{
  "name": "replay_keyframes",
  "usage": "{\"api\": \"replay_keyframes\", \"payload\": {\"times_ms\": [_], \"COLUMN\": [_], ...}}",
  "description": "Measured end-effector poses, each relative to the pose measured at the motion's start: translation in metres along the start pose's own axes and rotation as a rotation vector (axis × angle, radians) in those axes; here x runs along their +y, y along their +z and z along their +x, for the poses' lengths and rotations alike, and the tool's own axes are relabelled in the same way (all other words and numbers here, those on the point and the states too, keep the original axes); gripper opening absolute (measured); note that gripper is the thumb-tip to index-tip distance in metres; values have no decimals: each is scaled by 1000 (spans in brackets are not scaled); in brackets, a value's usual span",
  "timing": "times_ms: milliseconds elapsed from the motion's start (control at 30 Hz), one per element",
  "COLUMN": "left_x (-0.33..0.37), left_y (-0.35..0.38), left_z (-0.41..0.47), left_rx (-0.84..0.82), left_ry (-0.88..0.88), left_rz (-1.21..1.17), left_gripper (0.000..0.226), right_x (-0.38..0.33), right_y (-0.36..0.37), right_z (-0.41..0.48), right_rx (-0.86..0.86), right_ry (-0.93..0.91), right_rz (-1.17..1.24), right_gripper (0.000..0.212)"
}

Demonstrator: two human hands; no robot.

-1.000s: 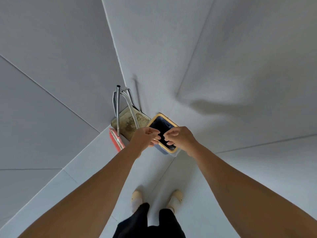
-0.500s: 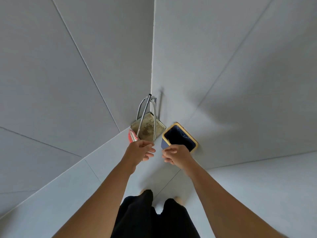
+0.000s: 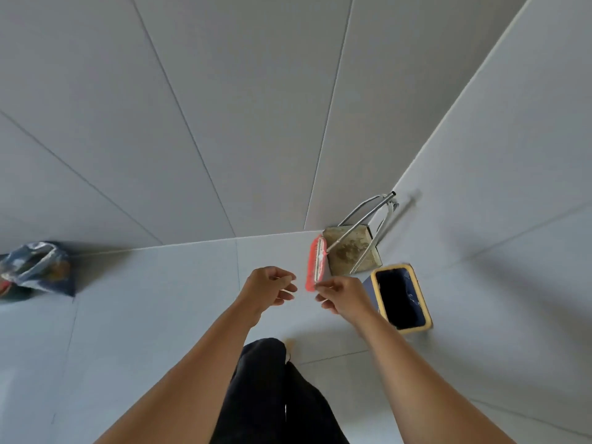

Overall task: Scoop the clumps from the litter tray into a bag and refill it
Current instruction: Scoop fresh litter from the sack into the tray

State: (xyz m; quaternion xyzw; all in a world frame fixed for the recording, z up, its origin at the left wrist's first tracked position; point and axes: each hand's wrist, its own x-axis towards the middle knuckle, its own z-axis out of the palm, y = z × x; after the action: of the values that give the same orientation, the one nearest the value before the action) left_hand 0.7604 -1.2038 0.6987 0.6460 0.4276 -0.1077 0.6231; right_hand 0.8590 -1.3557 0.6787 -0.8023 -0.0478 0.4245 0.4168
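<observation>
At the grip: left hand and right hand raised side by side in front of the body, apart, fingers loosely curled. Both released, nothing seen in either. Right forefinger tip overlapping the near end of the pink broom head in view; touching or not, cannot tell.

Just beyond the right hand: broom head on edge on the floor, metal handle slanting up and away toward the wall corner. Beside it, farther right: dustpan, set in the corner, inner face stained brown, wire frame rising behind.

Just right of the right hand: bin, blue body, yellow rim, standing near the dustpan, mouth open. Black bag liner inside, crinkled edge catching light on the far side. Contents too dark to make out.

Well left of the left hand: patterned dark-blue bag with pale handles, slumped at the foot of the wall. Contents blurred.

Below the hands: dark trousers, one toe showing. Floor of large pale grey tiles, thin joints. Walls of pale grey panels with thin seams, meeting behind the dustpan.
</observation>
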Motion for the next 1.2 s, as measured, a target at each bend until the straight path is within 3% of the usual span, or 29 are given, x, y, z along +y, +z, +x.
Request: {"api": "replay_keyframes", "payload": {"times_ms": [433,900,1200], "left_x": [-104,-260,-321], "left_y": [-121,-379,-475], "left_z": [-82,-181,-200], "left_rx": [307,636,744], "left_ry": [-71,-125,-149], "left_rz": [-373,-593,-759], "left_gripper": [18,18,18], "right_x": [-46,-131,-167], "right_y": [157,487,618], "right_z": [-35,-97,-104], "right_rx": [-297,-603,-715], "right_ry": [-134,-282,-330], "right_rz": [-262,-439,-604], "right_gripper": [13,16,16]}}
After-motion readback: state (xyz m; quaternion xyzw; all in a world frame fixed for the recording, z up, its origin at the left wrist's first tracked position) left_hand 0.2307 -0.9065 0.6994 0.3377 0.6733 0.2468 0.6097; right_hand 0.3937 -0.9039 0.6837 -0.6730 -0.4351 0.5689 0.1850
